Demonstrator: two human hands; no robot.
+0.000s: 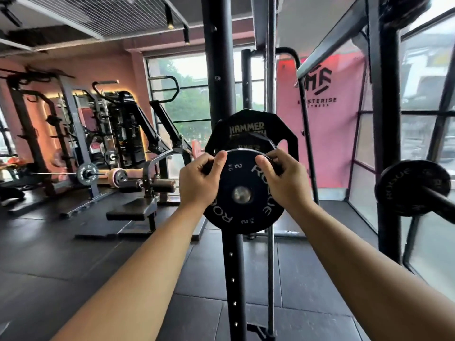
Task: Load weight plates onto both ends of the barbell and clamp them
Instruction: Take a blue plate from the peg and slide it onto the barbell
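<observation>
Plate [242, 193] between left hand [199, 179], right hand [283, 178] grip

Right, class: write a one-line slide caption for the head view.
Both hands, left hand and right hand, grip a small Rogue plate on a rack peg.

A gym with pink walls [103, 70] and dark rubber floor mats [61, 254]. Black racks [73, 134] stand at left. Large windows [187, 94] show green trees. A pink banner [332, 119] hangs at right.
</observation>
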